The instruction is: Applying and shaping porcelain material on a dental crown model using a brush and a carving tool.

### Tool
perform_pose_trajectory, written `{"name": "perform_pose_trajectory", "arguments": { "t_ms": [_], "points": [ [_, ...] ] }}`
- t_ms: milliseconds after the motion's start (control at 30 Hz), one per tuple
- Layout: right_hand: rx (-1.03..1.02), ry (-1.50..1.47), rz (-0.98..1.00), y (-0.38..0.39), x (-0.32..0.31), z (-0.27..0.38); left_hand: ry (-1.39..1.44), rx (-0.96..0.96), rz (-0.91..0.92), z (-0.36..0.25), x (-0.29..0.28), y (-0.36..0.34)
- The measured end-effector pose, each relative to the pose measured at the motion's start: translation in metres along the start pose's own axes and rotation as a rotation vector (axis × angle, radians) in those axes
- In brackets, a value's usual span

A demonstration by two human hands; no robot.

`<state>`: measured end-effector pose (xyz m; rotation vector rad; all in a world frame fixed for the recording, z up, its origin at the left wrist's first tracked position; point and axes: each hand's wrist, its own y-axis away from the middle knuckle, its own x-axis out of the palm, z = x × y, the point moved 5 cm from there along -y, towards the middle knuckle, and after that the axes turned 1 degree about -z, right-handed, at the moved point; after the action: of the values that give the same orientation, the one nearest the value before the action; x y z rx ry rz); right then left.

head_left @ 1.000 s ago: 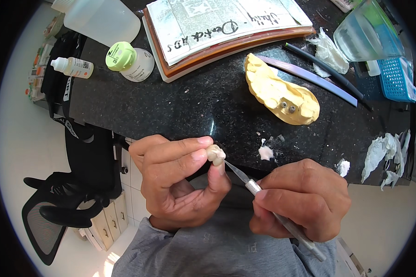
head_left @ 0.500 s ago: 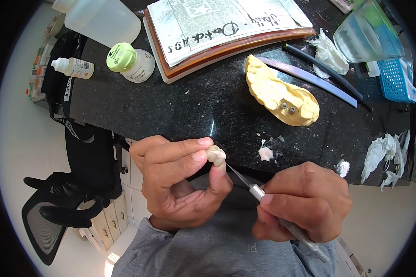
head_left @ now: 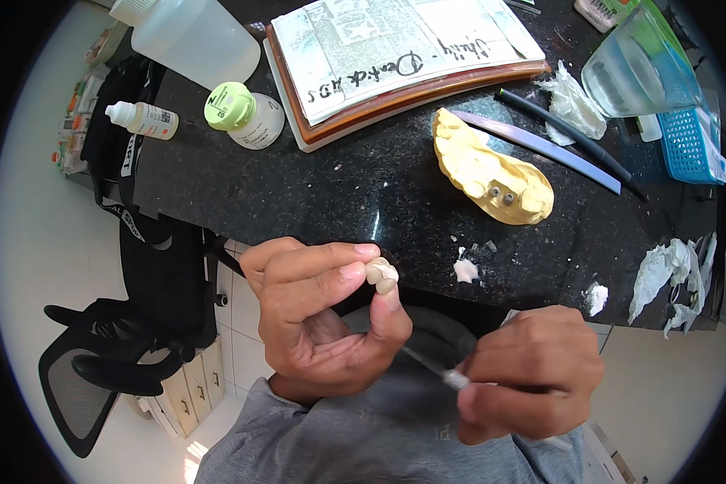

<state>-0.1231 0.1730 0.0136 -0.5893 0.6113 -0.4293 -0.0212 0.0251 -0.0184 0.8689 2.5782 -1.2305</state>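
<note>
My left hand [head_left: 324, 316] pinches a dental bridge [head_left: 381, 275] of tooth-coloured crowns between its thumb and fingertips, just off the counter's near edge. White material shows on the bridge. My right hand [head_left: 532, 373] is wrapped round a metal-handled craft knife [head_left: 455, 379], lower and to the right. The knife's thin tip points toward my left hand but is blurred by motion, apart from the bridge. Beyond the hands, a yellow plaster jaw model [head_left: 492, 179] with two grey metal posts lies on the dark counter.
White scraps [head_left: 465, 271] and powder [head_left: 596, 299] dot the black counter [head_left: 339, 189]. A green-lidded jar [head_left: 246, 117], dropper bottle [head_left: 143, 120] and big bottle [head_left: 195, 44] stand left, a book [head_left: 411, 64] behind. Right are two slim tools [head_left: 569, 133], glass [head_left: 639, 68], blue basket [head_left: 692, 145] and crumpled tissue [head_left: 661, 274].
My right hand has drawn the knife down and away from the bridge, its fist turning. My left hand still holds the bridge, nearly in place; the view has shifted slightly.
</note>
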Motion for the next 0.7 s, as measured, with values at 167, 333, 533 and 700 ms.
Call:
{"name": "perform_pose_trajectory", "arguments": {
  "t_ms": [167, 333, 533, 700],
  "points": [
    [0.299, -0.003, -0.241, -0.009, -0.013, 0.004, 0.155, -0.078, -0.061, 0.001, -0.003, 0.002],
    [0.286, -0.084, -0.387, -0.006, 0.004, -0.003, 0.146, 0.055, -0.027, -0.013, -0.002, -0.005],
    [0.424, -0.088, -0.282, -0.014, 0.014, -0.001, 0.233, 0.115, -0.082, -0.019, 0.002, -0.005],
    [0.551, -0.237, -0.346, -0.017, 0.016, 0.001, 0.249, 0.136, -0.123, -0.020, 0.004, -0.002]
  ]
}}
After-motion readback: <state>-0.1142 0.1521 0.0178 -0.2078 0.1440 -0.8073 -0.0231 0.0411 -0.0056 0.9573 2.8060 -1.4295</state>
